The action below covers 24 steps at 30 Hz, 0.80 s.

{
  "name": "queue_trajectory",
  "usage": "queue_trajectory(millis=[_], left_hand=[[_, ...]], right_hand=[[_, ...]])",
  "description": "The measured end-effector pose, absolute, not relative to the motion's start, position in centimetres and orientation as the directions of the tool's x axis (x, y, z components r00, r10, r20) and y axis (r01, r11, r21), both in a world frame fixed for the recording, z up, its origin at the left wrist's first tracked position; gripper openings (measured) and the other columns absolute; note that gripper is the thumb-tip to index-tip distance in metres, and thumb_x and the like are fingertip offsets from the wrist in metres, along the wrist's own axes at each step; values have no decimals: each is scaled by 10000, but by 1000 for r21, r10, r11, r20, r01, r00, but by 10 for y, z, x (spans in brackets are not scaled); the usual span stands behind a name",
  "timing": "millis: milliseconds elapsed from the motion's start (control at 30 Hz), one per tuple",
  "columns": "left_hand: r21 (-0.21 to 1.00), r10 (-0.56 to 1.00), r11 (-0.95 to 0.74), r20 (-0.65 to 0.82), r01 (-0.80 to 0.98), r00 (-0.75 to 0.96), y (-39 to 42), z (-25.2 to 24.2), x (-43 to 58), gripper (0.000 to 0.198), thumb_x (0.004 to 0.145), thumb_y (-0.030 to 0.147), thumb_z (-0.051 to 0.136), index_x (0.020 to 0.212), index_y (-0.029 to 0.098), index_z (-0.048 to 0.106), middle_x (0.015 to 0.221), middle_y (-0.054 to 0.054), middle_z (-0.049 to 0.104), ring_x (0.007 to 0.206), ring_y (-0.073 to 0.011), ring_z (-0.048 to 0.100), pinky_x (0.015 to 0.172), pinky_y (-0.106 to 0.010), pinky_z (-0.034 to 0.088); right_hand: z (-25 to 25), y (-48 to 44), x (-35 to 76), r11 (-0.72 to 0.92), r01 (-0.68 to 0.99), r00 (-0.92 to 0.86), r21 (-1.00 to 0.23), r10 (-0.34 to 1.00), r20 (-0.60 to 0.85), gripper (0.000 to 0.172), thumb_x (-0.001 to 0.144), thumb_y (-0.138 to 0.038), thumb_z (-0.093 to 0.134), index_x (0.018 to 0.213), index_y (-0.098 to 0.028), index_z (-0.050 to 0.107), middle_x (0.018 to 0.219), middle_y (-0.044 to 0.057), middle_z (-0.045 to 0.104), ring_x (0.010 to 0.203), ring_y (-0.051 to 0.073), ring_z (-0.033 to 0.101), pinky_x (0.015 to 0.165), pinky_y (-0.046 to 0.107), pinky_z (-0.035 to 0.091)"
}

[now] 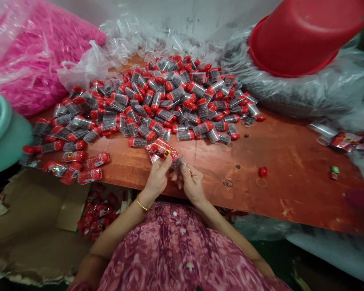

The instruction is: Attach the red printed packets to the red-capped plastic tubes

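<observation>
At the table's near edge, my left hand (158, 176) pinches a red printed plastic sleeve (160, 149) between thumb and fingers. My right hand (193, 184) is closed on a small clear tube of dark beads (177, 163), which meets the sleeve's lower right end. Fingers hide much of the tube, so I cannot tell how far it sits inside the sleeve. Just beyond my hands spreads a large heap of clear tubes with red caps (170, 93), dark beads showing inside them. Several tubes wrapped in red sleeves (89, 176) lie to the left.
A teal tub (6, 137) stands at the left, before a pink-filled plastic bag (33, 60). An upturned red bucket (300, 40) rests on a clear bag (288, 93) at right. Below the left edge is an open cardboard box (33, 218). A loose red cap (263, 171) lies rightward.
</observation>
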<state>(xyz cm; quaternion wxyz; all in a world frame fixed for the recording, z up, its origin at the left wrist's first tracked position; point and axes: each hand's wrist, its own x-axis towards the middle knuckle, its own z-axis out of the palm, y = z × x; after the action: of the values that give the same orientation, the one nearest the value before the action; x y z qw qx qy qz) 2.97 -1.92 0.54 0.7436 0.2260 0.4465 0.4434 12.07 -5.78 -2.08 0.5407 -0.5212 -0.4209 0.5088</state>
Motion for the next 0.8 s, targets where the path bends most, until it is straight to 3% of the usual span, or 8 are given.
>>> queue_trajectory(millis=[133, 300, 433, 600, 700, 800], left_hand=[[819, 903, 427, -361, -383, 235, -17, 1, 28, 389, 583, 490, 745, 748, 152, 646, 552, -2, 643, 312, -62, 417, 294, -202, 302], [857, 869, 444, -342, -261, 357, -20, -4, 29, 387, 641, 532, 688, 606, 162, 579, 335, 79, 408, 273, -82, 423, 312, -205, 392], [862, 905, 401, -321, -310, 278, -20, 2, 29, 393, 604, 518, 727, 735, 162, 622, 480, 47, 574, 304, -55, 417, 283, -180, 338], [837, 937, 347, -330, -422, 116, -19, 10, 19, 452, 605, 502, 737, 866, 141, 663, 749, -37, 719, 361, -31, 424, 309, -171, 313], [806, 929, 367, -345, -465, 136, -23, 5, 11, 456, 608, 504, 737, 856, 128, 665, 767, -53, 726, 390, -52, 477, 358, -188, 387], [791, 937, 342, -330, -507, 116, -27, -2, 6, 429, 598, 503, 746, 800, 132, 668, 788, -69, 731, 586, -137, 635, 567, -254, 529]], right_hand=[[-20, -54, 122, -101, -154, 89, -983, 989, -115, 498, 800, -635, 454, 577, -194, 510, 461, -31, 543, 317, 57, 392, 338, 202, 319], [-23, -52, 115, -112, -254, 110, -961, 983, -144, 506, 821, -612, 446, 555, -185, 502, 483, -25, 552, 322, 54, 409, 335, 194, 316], [-26, -53, 112, -115, -303, 113, -946, 981, -156, 508, 816, -640, 428, 591, -191, 501, 489, -28, 556, 331, 65, 432, 342, 198, 330], [-17, -46, 124, -154, -235, -247, -960, 964, -94, 452, 821, -620, 444, 718, -195, 555, 541, -37, 583, 420, 77, 522, 464, 204, 431], [-17, -37, 123, -162, -105, -308, -981, 943, -122, 492, 768, -659, 481, 677, -182, 557, 565, -30, 589, 417, 69, 507, 437, 195, 406], [-24, -26, 108, -146, 29, -222, -989, 964, -149, 575, 736, -709, 453, 525, -178, 512, 425, -47, 474, 367, 62, 417, 391, 190, 334]])
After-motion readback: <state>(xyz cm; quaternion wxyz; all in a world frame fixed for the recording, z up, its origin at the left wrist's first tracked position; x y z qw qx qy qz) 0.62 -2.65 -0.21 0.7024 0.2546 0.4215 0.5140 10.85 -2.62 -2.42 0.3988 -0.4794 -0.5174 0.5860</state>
